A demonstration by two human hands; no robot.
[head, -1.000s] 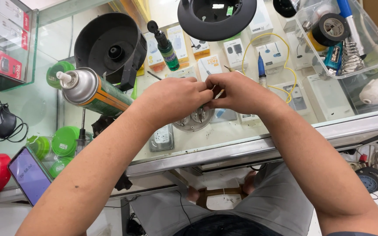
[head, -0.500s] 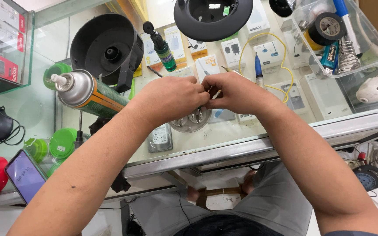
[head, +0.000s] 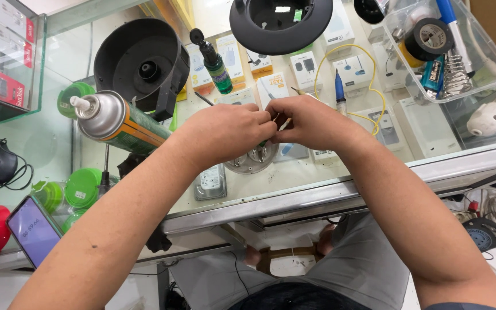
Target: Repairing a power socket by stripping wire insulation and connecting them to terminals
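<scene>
My left hand [head: 228,131] and my right hand [head: 311,121] meet fingertip to fingertip over a glass counter [head: 328,183]. Both pinch a small part between them; my fingers hide most of it, so I cannot tell what it is. Just under my hands lies a round silver metal piece [head: 252,159] with small posts. A yellow wire [head: 368,86] loops from beside my right hand toward the back.
A spray can [head: 119,121] lies left of my hands, beside a black round fan housing [head: 142,63]. Another black round housing [head: 279,23] sits at the back. A green bottle [head: 216,63], a blue-handled tool [head: 338,89] and a clear tray [head: 492,69] of tape and tools stand nearby.
My hands stay pinched together in the same spot; only the view has shifted slightly.
</scene>
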